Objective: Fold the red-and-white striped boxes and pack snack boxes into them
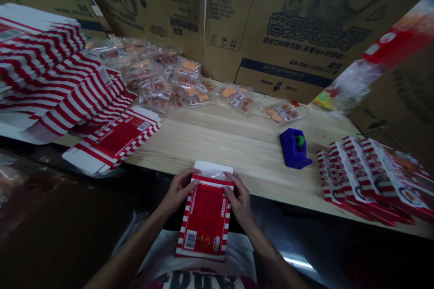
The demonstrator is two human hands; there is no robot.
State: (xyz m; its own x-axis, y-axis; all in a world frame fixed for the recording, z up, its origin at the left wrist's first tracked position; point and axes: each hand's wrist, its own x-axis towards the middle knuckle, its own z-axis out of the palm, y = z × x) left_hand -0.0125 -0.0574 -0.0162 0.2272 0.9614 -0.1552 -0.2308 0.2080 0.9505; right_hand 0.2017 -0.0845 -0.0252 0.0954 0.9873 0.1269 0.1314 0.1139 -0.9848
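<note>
I hold a red-and-white striped carton (205, 219) upright against my body at the near edge of the wooden table (217, 142). My left hand (178, 189) grips its upper left side and my right hand (240, 198) grips its upper right side, fingers curled at the open top. The white top flap (213, 168) stands up, and clear plastic shows in the mouth of the carton.
Flat striped cartons (57, 76) are stacked at the left, one lot (115, 140) overhanging the edge. Clear packets with orange pieces (176, 83) lie along the back. A blue tape dispenser (294, 148) sits right of centre. Filled cartons (369, 176) lie at the right. Large cardboard boxes (288, 22) wall the back.
</note>
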